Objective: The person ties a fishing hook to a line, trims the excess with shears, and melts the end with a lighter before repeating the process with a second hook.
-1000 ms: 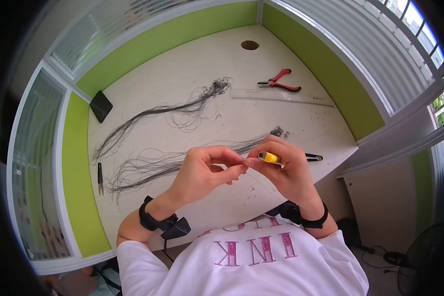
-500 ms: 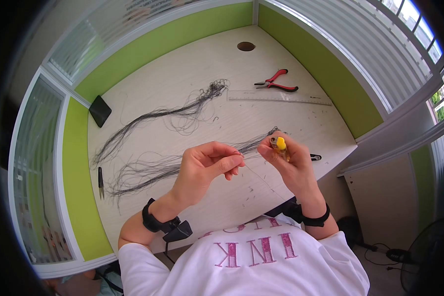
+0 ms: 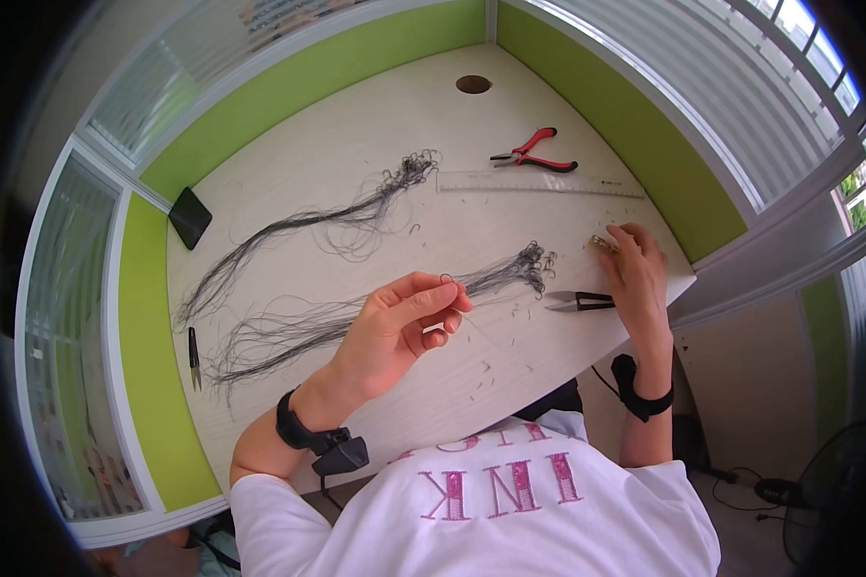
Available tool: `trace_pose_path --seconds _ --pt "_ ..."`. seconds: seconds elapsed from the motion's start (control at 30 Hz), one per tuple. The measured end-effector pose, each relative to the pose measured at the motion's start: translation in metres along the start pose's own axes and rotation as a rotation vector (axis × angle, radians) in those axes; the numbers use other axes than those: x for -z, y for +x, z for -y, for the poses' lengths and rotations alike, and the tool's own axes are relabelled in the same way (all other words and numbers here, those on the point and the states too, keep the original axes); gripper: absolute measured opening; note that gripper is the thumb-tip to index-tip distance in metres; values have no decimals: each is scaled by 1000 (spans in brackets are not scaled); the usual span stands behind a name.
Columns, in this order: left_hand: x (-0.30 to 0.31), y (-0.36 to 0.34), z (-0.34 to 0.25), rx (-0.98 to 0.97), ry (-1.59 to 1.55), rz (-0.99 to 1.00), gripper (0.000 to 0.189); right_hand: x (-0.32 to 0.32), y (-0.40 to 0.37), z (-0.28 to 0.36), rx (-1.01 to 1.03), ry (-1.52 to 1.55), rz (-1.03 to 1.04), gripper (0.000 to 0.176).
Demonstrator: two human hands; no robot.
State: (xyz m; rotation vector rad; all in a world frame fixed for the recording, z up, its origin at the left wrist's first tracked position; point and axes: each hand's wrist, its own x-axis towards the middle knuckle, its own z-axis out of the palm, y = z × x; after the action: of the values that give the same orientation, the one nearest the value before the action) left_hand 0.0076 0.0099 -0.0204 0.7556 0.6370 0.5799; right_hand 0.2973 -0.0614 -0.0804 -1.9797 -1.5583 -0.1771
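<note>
Bright, even daylight enters through the window [image 3: 818,58] at the upper right, and the left hand [image 3: 404,322] casts only a faint, soft shadow on the pale desk [image 3: 375,144]. The fisheye lens bends straight edges and blackens the corners. The centre is sharp enough to show the thin line [image 3: 446,280] pinched in that hand.

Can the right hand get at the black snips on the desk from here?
Probably yes. The snips lie on the desk just beside the right hand, with only bare desktop between them. The left hand pinches a hook.

Pliers [image 3: 534,151] behind ruler [image 3: 539,183], snips [image 3: 579,301] right of near wire bundle [image 3: 308,332] (another bundle [image 3: 298,223] behind)
</note>
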Motion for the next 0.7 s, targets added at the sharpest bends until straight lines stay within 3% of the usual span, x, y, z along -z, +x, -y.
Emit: trace_pose_path --seconds 0.1,0.17,0.37,0.5,0.6,0.7 --pt "2 1 -1 49 -97 -10 7 16 -3 16 118 6 -46 29" --pt "6 1 -1 78 -164 42 11 24 -8 21 143 176 168 31" --pt "7 1 -2 136 -266 87 13 35 -18 24 113 44 315 33" --pt "3 -2 -3 146 -293 34 9 34 -21 22 146 59 295 29" --pt "5 -2 -2 146 -311 67 9 32 -23 21 107 67 335 25" --pt "5 -3 0 139 -310 148 12 28 -23 26 191 20 245 21"
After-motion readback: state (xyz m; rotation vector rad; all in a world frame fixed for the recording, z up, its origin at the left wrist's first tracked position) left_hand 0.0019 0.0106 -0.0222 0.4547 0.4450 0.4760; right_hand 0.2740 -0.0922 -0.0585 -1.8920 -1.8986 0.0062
